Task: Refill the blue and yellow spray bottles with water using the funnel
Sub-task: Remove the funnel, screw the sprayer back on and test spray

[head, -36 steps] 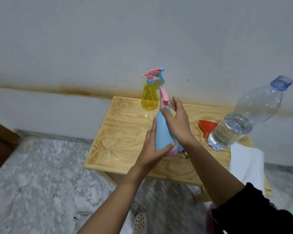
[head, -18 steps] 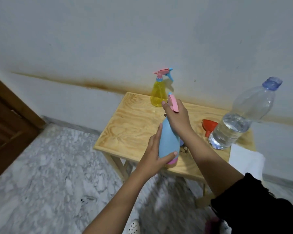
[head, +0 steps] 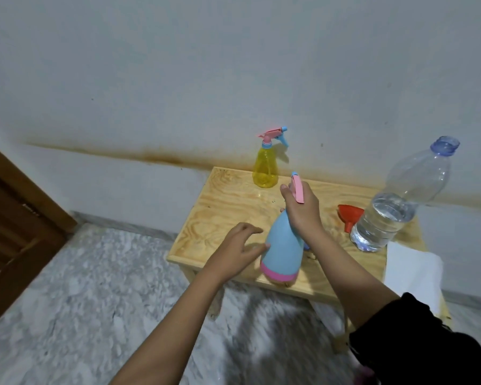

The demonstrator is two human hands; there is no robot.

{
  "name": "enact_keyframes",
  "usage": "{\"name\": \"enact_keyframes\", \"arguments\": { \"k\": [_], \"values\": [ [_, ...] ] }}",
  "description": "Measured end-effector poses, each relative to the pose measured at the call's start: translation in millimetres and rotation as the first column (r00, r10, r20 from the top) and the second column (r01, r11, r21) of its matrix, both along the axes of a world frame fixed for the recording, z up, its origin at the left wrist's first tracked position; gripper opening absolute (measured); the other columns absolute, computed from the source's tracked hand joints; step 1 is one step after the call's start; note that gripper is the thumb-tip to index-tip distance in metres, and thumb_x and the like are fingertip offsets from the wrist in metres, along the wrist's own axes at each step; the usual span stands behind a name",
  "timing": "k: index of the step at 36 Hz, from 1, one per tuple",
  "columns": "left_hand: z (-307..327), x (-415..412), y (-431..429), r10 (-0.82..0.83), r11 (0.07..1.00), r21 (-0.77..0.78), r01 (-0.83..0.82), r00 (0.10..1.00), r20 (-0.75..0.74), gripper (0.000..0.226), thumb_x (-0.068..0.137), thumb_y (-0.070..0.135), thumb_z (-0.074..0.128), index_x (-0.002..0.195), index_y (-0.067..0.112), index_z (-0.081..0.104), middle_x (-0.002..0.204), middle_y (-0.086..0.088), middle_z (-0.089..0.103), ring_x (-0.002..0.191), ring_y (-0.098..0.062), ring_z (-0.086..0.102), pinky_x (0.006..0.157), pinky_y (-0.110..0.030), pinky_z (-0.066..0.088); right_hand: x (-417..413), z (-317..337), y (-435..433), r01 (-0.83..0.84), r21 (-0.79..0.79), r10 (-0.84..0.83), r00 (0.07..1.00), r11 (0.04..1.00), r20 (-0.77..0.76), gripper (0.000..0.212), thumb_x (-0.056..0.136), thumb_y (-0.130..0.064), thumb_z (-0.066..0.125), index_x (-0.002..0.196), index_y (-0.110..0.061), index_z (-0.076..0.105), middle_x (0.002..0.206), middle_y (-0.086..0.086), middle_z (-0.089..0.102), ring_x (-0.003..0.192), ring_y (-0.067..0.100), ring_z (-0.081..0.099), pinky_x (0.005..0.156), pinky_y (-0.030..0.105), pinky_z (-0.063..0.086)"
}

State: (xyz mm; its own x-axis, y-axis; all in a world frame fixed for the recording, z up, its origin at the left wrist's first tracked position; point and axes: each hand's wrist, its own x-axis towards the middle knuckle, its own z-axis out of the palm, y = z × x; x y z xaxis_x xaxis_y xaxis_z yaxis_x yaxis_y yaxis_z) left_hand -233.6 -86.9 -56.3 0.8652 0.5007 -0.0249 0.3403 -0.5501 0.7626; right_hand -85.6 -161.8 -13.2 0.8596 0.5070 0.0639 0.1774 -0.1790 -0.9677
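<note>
The blue spray bottle [head: 282, 250], with a pink base band and pink trigger head, is tilted above the front of the wooden table [head: 222, 207]. My right hand [head: 301, 211] is closed around its neck and sprayer head. My left hand [head: 235, 250] hovers just left of the bottle's body with fingers spread; only the thumb tip is near it. The yellow spray bottle [head: 265, 168] stands upright at the table's back edge by the wall. An orange funnel [head: 350, 215] lies on its side at the right. Beside it a large clear water bottle [head: 395, 207], partly filled and uncapped, stands upright.
A white cloth [head: 411, 269] hangs over the table's right front corner. The white wall [head: 233, 79] rises directly behind the table. A brown wooden door [head: 9, 223] is at the far left. Marble floor [head: 81, 287] lies below the table.
My left hand has let go of the blue bottle's body and opened beside it. My right hand still grips the neck and head. The bottle has tilted, its base now nearer me.
</note>
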Motion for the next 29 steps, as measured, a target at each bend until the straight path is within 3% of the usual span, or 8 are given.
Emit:
{"name": "enact_keyframes", "arguments": {
  "k": [5, 8, 10, 12, 14, 20, 25, 29],
  "values": [
    [-0.5, 1.1, 30.9, 0.07, 0.984, 0.176, 0.011, 0.892, -0.447, 0.038, 0.088, 0.028, 0.06, 0.118, 0.005, 0.056, 0.12, -0.013, 0.049, 0.109, -0.027, 0.051, 0.086, -0.031, 0.042, -4.7, -7.3, 2.9, -0.015, -0.068, 0.017, 1.0, 0.998, 0.026, 0.019, 0.093, -0.027, 0.054, 0.077, -0.024, 0.043, 0.073, -0.003, 0.048, 0.072, 0.019, 0.05, 0.078, 0.051, 0.051],
    [-1.4, 1.2, 39.6, 0.093, 0.981, 0.194, 0.025, 0.812, -0.576, 0.034, 0.086, 0.022, 0.062, 0.111, 0.0, 0.058, 0.112, -0.016, 0.054, 0.1, -0.03, 0.057, 0.078, -0.035, 0.048, -9.8, -13.5, 7.2, -0.028, -0.103, 0.029, 1.0, 0.994, 0.003, 0.019, 0.092, -0.026, 0.054, 0.078, -0.018, 0.044, 0.074, 0.0, 0.048, 0.073, 0.021, 0.049, 0.073, 0.046, 0.049],
    [-3.9, 1.3, 43.9, 0.082, 0.98, 0.191, 0.06, 0.749, -0.657, 0.021, 0.081, 0.017, 0.067, 0.088, -0.001, 0.061, 0.089, -0.016, 0.056, 0.084, -0.03, 0.062, 0.067, -0.037, 0.05, -13.4, -19.1, 10.3, -0.045, -0.112, 0.043, 0.999, 0.993, -0.026, 0.019, 0.093, -0.024, 0.054, 0.08, -0.013, 0.045, 0.075, 0.001, 0.047, 0.071, 0.02, 0.046, 0.064, 0.035, 0.042],
    [-7.0, -0.3, 46.9, 0.083, 0.982, 0.178, 0.061, 0.708, -0.701, 0.027, 0.077, 0.014, 0.072, 0.064, 0.006, 0.05, 0.069, -0.007, 0.047, 0.06, -0.021, 0.053, 0.051, -0.03, 0.042, -17.4, -25.3, 13.7, -0.069, -0.142, 0.065, 0.997, 0.987, -0.032, 0.016, 0.093, -0.02, 0.052, 0.084, -0.007, 0.047, 0.079, 0.005, 0.048, 0.07, 0.019, 0.043, 0.058, 0.028, 0.034],
    [-9.2, -1.9, 50.4, 0.076, 0.985, 0.16, 0.058, 0.689, -0.72, 0.034, 0.075, 0.013, 0.073, 0.059, 0.009, 0.044, 0.066, -0.003, 0.043, 0.052, -0.016, 0.045, 0.045, -0.025, 0.035, -21.5, -31.6, 17.9, -0.088, -0.166, 0.082, 0.996, 0.982, -0.04, 0.014, 0.092, -0.016, 0.051, 0.087, -0.004, 0.048, 0.081, 0.009, 0.047, 0.07, 0.019, 0.041, 0.056, 0.024, 0.032],
    [-18.5, -6.0, 58.6, 0.077, 0.992, 0.127, 0.024, 0.679, -0.73, 0.032, 0.074, 0.015, 0.075, 0.062, 0.009, 0.046, 0.069, -0.003, 0.044, 0.065, -0.021, 0.052, 0.055, -0.028, 0.041, -35.8, -47.6, 30.0, -0.143, -0.186, 0.123, 0.986, 0.972, -0.112, 0.012, 0.088, -0.007, 0.047, 0.077, -0.007, 0.043, 0.075, 0.01, 0.041, 0.066, 0.021, 0.037, 0.058, 0.031, 0.03],
    [-28.1, -10.7, 65.7, 0.09, 0.994, 0.11, -0.016, 0.696, -0.712, 0.034, 0.077, 0.019, 0.074, 0.101, -0.001, 0.061, 0.099, -0.016, 0.057, 0.098, -0.03, 0.063, 0.078, -0.036, 0.053, -44.0, -55.7, 40.0, -0.168, -0.185, 0.135, 0.975, 0.968, -0.179, 0.018, 0.084, -0.006, 0.043, 0.068, -0.01, 0.035, 0.069, 0.005, 0.035, 0.062, 0.019, 0.031, 0.057, 0.03, 0.027],
    [-32.5, -11.9, 69.2, 0.095, 0.995, 0.097, -0.037, 0.712, -0.696, 0.036, 0.077, 0.02, 0.074, 0.102, -0.001, 0.06, 0.111, -0.016, 0.06, 0.099, -0.029, 0.063, 0.078, -0.036, 0.052, -46.8, -60.7, 45.6, -0.183, -0.221, 0.146, 0.974, 0.958, -0.172, 0.026, 0.084, -0.005, 0.043, 0.062, -0.012, 0.031, 0.065, 0.001, 0.034, 0.058, 0.015, 0.028, 0.053, 0.027, 0.023]
  ]
}}
